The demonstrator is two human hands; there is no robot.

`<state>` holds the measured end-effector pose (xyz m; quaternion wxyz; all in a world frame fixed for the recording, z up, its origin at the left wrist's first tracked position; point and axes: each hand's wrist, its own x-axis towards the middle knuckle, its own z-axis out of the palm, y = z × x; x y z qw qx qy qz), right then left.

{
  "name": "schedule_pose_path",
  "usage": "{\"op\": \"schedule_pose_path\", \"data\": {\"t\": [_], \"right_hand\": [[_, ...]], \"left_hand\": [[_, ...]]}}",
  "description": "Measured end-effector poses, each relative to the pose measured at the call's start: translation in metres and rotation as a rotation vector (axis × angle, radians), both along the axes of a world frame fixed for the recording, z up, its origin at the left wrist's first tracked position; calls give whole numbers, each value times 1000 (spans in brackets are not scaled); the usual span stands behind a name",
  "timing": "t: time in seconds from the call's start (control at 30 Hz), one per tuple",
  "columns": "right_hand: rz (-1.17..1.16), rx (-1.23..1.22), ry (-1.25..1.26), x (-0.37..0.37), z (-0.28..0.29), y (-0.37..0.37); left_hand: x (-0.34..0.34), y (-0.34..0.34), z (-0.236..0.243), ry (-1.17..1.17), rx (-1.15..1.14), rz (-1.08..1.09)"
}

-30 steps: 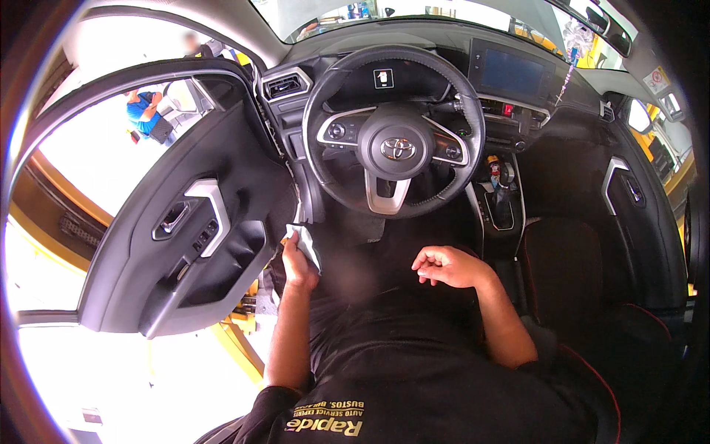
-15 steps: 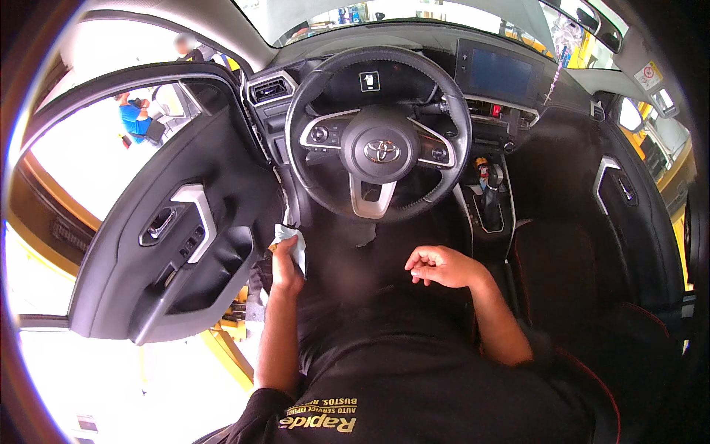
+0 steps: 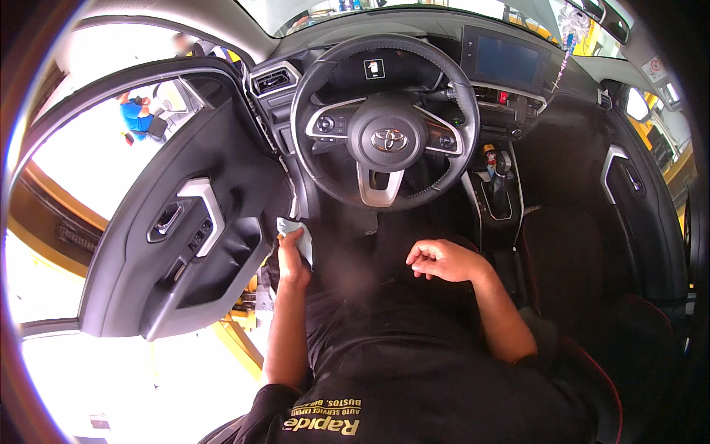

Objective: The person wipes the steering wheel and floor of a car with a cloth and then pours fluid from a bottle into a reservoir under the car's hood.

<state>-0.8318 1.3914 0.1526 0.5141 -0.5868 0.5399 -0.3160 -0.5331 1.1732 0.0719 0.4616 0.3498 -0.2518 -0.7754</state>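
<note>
I sit in a car's driver seat facing a black steering wheel (image 3: 450, 177). My left hand (image 3: 293, 259) grips a pale blue, crumpled paper or cloth (image 3: 302, 235) down beside the inner edge of the open driver's door (image 3: 133, 251). Whether anything else is behind it in that hand I cannot tell. My right hand (image 3: 440, 260) hangs in the air over my lap, below the wheel's right side, its fingers loosely bent and apart with nothing visible in them.
A gear lever (image 3: 500, 189) stands on the centre console, below a screen (image 3: 506, 59). The black passenger seat (image 3: 562, 259) is at right. A person in blue (image 3: 137, 118) is outside, seen through the door window, and another (image 3: 198, 46) farther back. Yellow metal structure (image 3: 233, 329) shows below the door.
The view has shifted slightly back and forth. My hands are nearly in the same places, the left still holding the pale blue item.
</note>
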Motion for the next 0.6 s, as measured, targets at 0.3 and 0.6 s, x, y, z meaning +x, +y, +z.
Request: {"op": "schedule_pose_path", "data": {"t": [0.3, 0.6], "right_hand": [[-21, 21, 14, 4, 5, 0], [-3, 30, 22, -10, 6, 2]], "left_hand": [[0, -1, 0, -156, -91, 51], [-4, -1, 7, -126, -139, 64]]}}
